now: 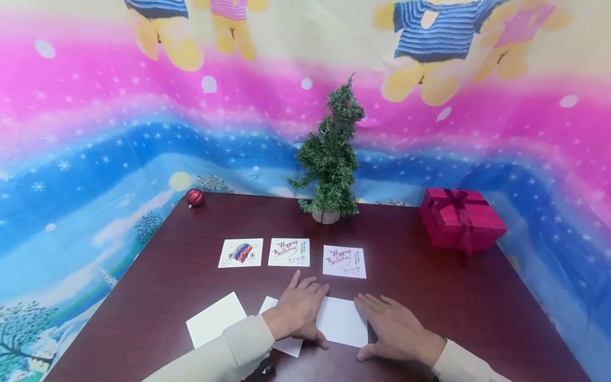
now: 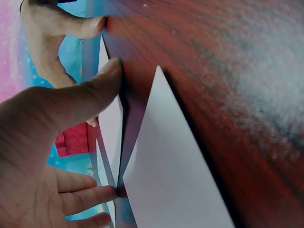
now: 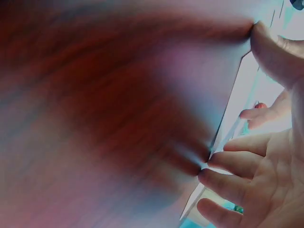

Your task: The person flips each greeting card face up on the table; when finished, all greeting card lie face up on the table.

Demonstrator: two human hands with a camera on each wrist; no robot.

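With the blank card (image 1: 342, 322) lying on your side of the tree (image 1: 334, 154), between your left hand (image 1: 299, 307) and right hand (image 1: 400, 328), thumbs spread apart from nearly straight, unclamped fingers, guide both edges with light, even pressure.

The right hand (image 3: 273, 166) fills the right side, its thumb at the top and its fingers stretched out below, two fingertips meeting the worktop (image 3: 104, 123). That surface, red-brown with blurred grain and pale reflections, takes up most of the left. A white card (image 3: 238, 88), seen nearly edge-on, lies between thumb and fingers; whether they touch it is hard to tell. Beyond it the left hand (image 3: 270, 114) reaches in, fingers extended, with a small red ball (image 3: 260, 105) just behind. A dark object (image 3: 297, 4) is cut off at the top right corner.
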